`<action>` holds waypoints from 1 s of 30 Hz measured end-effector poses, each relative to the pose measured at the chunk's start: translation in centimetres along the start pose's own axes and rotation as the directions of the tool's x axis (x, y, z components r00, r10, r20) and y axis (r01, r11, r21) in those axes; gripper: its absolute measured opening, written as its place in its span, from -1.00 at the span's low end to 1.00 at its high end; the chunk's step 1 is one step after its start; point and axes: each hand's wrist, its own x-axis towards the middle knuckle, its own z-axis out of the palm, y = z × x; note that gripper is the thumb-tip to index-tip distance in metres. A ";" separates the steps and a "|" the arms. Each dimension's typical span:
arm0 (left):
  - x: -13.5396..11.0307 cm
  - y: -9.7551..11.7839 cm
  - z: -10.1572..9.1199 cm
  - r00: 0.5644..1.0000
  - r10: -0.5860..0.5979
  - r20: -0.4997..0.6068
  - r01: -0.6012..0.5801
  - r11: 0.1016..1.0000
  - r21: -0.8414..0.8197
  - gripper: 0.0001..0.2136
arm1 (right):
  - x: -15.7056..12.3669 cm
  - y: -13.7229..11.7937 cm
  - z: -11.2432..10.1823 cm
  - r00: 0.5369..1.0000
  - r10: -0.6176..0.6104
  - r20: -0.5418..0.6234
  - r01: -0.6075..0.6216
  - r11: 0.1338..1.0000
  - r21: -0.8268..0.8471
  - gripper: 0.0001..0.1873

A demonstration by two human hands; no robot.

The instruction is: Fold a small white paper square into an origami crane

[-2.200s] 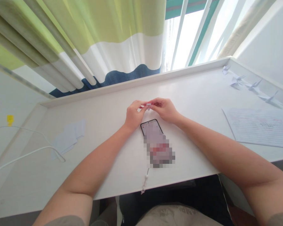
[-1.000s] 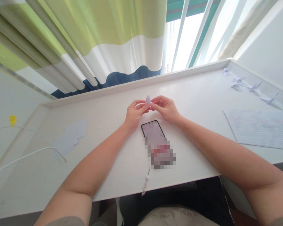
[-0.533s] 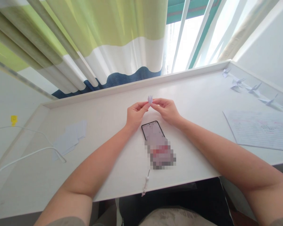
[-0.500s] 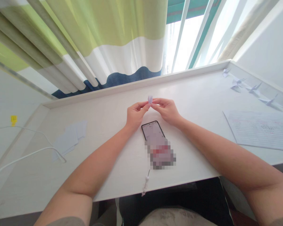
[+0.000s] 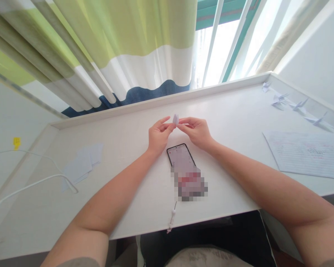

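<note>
A small folded piece of white paper (image 5: 175, 119) stands upright between my two hands, above the middle of the desk. My left hand (image 5: 159, 135) pinches its lower left side with the thumb, while the index finger is lifted off and points outward. From the right, my right hand (image 5: 197, 130) closes thumb and fingertips on the paper's edge. Just below the hands lies a phone (image 5: 180, 155) with its screen lit and its lower part blurred out. A beaded strap (image 5: 172, 215) trails from it to the desk's front edge.
Several folded paper figures (image 5: 297, 105) line the right rim of the white desk (image 5: 133, 207). Near them rests a stack of lined, written paper (image 5: 308, 154). Loose white paper pieces (image 5: 82, 163) and a white cable (image 5: 30, 180) lie at the left. A curtain (image 5: 128, 44) hangs behind.
The folded paper has turned and now shows a broader flat face. My left index finger has lifted away from it. Both hands have shifted very slightly left.
</note>
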 end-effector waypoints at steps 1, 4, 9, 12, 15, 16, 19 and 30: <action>0.0 0.0 0.0 1.000 -0.010 0.007 0.010 1.000 0.002 -0.59 | 0.0 0.0 0.0 1.000 0.003 -0.005 -0.003 1.000 -0.006 -0.56; 0.0 -0.1 0.0 1.000 0.009 0.013 -0.010 0.999 0.036 -0.65 | 0.1 0.2 -0.1 1.000 0.023 -0.018 -0.023 0.999 -0.022 -0.54; -0.1 0.0 0.0 0.998 0.042 -0.037 -0.040 0.996 0.077 -0.74 | 0.1 0.3 -0.1 0.999 0.040 -0.018 -0.040 0.999 -0.003 -0.54; -0.1 0.1 0.1 0.998 0.036 -0.059 -0.032 0.997 0.067 -0.74 | 0.2 0.2 0.0 0.998 0.051 -0.038 -0.051 0.999 -0.011 -0.58; -0.2 0.2 0.2 0.998 0.013 -0.054 -0.010 0.998 0.056 -0.73 | 0.3 0.1 0.0 0.996 0.066 -0.067 -0.067 0.998 0.000 -0.61; -0.2 0.3 0.2 0.999 0.004 -0.052 -0.001 0.999 0.052 -0.74 | 0.4 0.1 0.0 0.995 0.075 -0.071 -0.075 0.997 0.013 -0.59; -0.2 0.4 0.3 0.998 -0.023 -0.051 0.025 0.999 0.038 -0.74 | 0.4 0.0 -0.1 0.992 0.115 -0.050 -0.112 0.992 0.049 -0.47; 0.2 0.2 -0.1 0.996 -0.063 0.057 0.065 0.997 -0.037 -0.66 | 0.7 -0.1 -0.4 0.988 0.151 0.008 -0.151 0.987 0.056 -0.43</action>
